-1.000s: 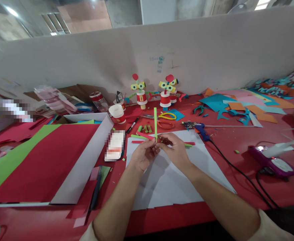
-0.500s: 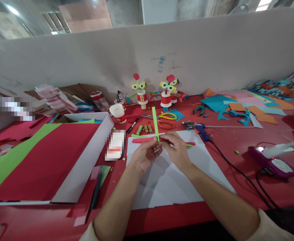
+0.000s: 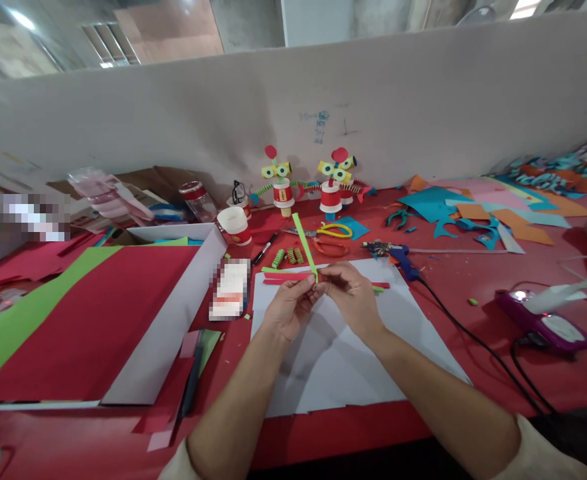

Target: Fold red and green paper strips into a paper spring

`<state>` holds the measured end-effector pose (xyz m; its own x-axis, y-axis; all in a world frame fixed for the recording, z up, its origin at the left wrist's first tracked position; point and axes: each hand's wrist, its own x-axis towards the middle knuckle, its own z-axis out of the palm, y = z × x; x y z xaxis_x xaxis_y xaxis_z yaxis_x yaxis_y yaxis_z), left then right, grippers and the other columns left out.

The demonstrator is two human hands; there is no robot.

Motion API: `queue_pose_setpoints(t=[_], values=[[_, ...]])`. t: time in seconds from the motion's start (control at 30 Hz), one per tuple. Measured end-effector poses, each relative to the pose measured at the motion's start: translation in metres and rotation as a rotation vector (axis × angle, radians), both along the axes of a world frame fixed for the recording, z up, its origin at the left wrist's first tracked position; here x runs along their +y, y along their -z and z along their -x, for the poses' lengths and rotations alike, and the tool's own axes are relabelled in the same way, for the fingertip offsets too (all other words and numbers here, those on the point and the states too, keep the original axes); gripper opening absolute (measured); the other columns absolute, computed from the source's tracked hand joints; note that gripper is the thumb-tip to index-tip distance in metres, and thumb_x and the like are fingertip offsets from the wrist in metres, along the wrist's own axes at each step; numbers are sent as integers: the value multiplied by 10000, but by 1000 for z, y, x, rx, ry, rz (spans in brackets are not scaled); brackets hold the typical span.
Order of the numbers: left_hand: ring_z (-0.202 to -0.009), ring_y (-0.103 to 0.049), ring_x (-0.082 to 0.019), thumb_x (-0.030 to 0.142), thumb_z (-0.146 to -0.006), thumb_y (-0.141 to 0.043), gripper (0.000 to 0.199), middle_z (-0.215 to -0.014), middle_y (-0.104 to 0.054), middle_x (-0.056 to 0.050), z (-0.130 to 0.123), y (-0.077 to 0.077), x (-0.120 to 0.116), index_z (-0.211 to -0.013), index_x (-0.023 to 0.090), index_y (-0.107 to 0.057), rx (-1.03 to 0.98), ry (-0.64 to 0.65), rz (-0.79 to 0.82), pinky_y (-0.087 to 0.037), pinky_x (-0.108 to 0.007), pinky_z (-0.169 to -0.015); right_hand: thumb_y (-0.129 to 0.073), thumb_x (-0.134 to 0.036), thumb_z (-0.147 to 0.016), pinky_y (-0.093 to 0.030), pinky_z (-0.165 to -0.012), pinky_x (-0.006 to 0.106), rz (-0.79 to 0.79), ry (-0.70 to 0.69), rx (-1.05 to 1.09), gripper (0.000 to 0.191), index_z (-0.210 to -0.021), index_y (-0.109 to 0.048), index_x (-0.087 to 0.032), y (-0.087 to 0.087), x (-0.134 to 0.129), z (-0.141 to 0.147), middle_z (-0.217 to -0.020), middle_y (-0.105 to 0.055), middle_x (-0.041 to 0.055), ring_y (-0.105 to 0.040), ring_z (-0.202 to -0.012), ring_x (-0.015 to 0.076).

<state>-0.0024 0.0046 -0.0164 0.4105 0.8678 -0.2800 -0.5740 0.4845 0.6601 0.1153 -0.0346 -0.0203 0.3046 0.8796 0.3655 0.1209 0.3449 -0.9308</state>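
Observation:
My left hand and my right hand meet over a white sheet. Between their fingertips they pinch the lower end of a green paper strip, which rises away from me and leans left. A red paper strip points left from the left fingertips; whether it is held or only lies behind them I cannot tell. Another green strip lies at the sheet's far edge. Just beyond are several folded paper springs, green and red. The pinched end is mostly hidden by my fingers.
Left stands a white box with a red sheet on top. A phone, a marker, scissors and a glue gun surround the sheet. Paper-cup figures stand behind; a purple power strip lies right.
The upright green strip has tilted to the left, and its lower end looks bent at the fingertips. Both hands stay in nearly the same place. More red strip shows beside the left fingers.

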Motion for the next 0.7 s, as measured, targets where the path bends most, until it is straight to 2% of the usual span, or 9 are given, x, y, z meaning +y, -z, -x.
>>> queue_pose_setpoints(t=[0.13, 0.33, 0.53, 0.7], values=[[-574, -595, -65, 176, -492, -849, 219, -593, -660, 22, -3, 0, -2, -543, 157, -637, -28, -71, -37, -497, -187, -645, -711, -276, -708, -501, -670, 291, 42, -37, 81, 236, -937, -671, -232, -2, -1, 1, -887, -620, 28, -586, -735, 154], [-659, -622, -91, 141, -537, -815, 165, -670, -681, 8, -3, 5, -3, -624, 155, -675, -18, -109, -22, -497, -231, -747, -716, -276, -706, -509, -727, 315, 21, 34, -6, 119, -819, -700, -243, -3, -2, 2, -866, -664, 30, -611, -802, 183], [-660, -618, -99, 158, -509, -824, 177, -669, -696, -5, -4, 4, -2, -629, 151, -695, 25, -143, -108, -481, -226, -712, -698, -311, -724, -504, -633, 286, 76, 12, 41, 127, -808, -695, -215, -1, -2, 5, -812, -675, 23, -606, -651, 152], [-697, -618, -101, 144, -529, -804, 164, -703, -701, -5, -5, 3, -3, -655, 157, -699, 56, -138, -130, -464, -233, -748, -656, -302, -761, -499, -622, 287, 70, 10, -23, 113, -823, -698, -217, -1, -1, 2, -791, -672, 24, -599, -630, 150]])
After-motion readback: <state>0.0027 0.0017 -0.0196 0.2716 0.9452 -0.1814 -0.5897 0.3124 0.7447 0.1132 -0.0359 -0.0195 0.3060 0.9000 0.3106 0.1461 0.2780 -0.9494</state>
